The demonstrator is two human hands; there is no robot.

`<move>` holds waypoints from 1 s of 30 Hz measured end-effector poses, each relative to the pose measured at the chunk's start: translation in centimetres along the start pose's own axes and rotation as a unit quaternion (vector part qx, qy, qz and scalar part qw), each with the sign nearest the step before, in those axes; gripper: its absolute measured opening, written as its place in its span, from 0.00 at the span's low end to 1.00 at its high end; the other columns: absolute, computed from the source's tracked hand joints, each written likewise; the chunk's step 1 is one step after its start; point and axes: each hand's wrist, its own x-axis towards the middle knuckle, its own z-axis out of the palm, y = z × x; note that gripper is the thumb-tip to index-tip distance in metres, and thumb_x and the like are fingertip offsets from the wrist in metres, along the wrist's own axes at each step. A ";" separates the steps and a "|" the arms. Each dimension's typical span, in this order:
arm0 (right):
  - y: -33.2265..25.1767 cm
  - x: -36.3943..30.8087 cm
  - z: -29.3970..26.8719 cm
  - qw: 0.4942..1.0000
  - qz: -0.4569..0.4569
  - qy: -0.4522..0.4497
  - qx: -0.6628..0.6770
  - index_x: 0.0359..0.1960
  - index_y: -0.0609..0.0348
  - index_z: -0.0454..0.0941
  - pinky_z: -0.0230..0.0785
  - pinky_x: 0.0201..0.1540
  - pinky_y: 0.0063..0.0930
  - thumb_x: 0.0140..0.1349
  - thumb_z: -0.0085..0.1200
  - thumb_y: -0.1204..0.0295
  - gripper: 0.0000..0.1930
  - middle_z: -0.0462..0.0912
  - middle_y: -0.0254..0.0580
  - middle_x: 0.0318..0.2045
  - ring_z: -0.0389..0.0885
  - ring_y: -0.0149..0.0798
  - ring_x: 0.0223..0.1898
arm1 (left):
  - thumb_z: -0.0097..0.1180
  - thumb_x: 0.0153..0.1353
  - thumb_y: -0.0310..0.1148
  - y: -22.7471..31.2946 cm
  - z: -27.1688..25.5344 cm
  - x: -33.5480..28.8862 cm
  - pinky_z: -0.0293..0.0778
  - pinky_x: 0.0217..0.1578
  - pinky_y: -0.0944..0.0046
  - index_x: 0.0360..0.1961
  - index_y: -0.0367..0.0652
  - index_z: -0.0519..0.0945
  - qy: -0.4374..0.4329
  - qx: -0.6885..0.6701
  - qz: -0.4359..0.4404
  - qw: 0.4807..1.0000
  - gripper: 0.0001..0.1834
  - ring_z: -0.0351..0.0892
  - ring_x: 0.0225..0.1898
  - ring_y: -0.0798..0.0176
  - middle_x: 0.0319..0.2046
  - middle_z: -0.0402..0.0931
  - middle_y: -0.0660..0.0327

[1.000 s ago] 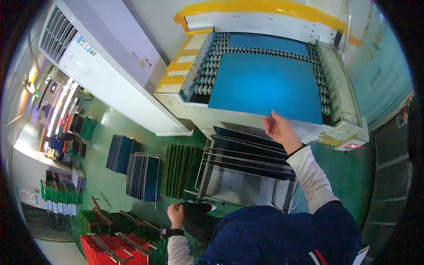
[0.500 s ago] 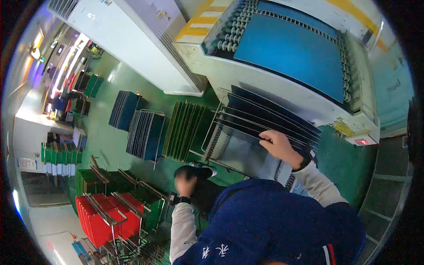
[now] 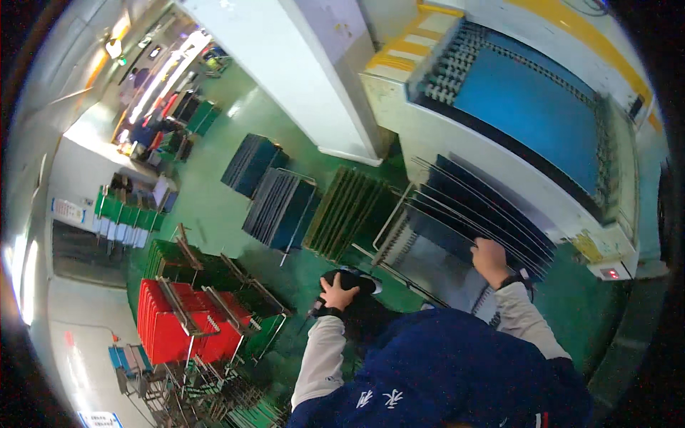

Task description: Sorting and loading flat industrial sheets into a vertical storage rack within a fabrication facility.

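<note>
A wire rack (image 3: 394,222) stands in front of me with several thin dark blue panels (image 3: 467,192) upright in it, leaning toward the machine. At the near panel's upper edge, my right hand (image 3: 489,262) is closed with curled fingers, seemingly pinching that panel; the fingertips are partly hidden. My left hand (image 3: 338,292) is empty, its fingers spread over my dark-clothed leg beside a black and white shoe (image 3: 369,284).
A roller conveyor machine (image 3: 492,153) carries a large blue panel (image 3: 528,107) behind the rack. Racks of green panels (image 3: 348,214) and dark blue panels (image 3: 280,210) stand to the left. Red panels (image 3: 168,321) sit in racks at lower left. A white cabinet (image 3: 300,71) rises beyond.
The whole view has shifted, so the scene sits farther right. My right hand has closed at the near panel's edge. My left hand's fingers are now clearly spread.
</note>
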 end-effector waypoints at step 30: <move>6.5 -4.1 -17.7 0.742 0.191 0.278 0.579 0.46 0.63 0.75 0.64 0.49 0.34 0.51 0.58 0.71 0.19 0.78 0.48 0.39 0.74 0.41 0.42 | 0.71 0.32 0.51 0.5 -0.8 -0.3 0.56 0.63 0.51 0.62 0.52 0.64 0.010 -0.068 0.043 0.997 0.52 0.46 0.66 0.34 0.66 0.30 0.37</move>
